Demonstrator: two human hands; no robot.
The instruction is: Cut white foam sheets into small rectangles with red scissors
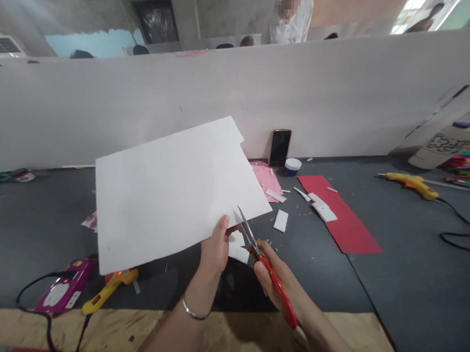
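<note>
My left hand (216,243) grips a large white foam board sheet (161,189) by its lower edge, thumb on top. The sheet is tilted above the table and has a small notch near its upper right corner. In my right hand (272,275) is a pair of red-handled scissors (273,282), my fingers around the handles. Its blades point up and left, meeting the sheet's lower edge just right of my left thumb. White offcuts (238,253) lie beneath, partly hidden by my hands.
A yellow glue gun (111,290) and a purple extension box (67,288) lie at left. Another yellow glue gun (412,185) rests at right. Red sheet (349,226), white scraps (280,220), a jar (293,166) and a phone (280,147) sit ahead, before a white partition (318,97). Beyond stands a person (292,26).
</note>
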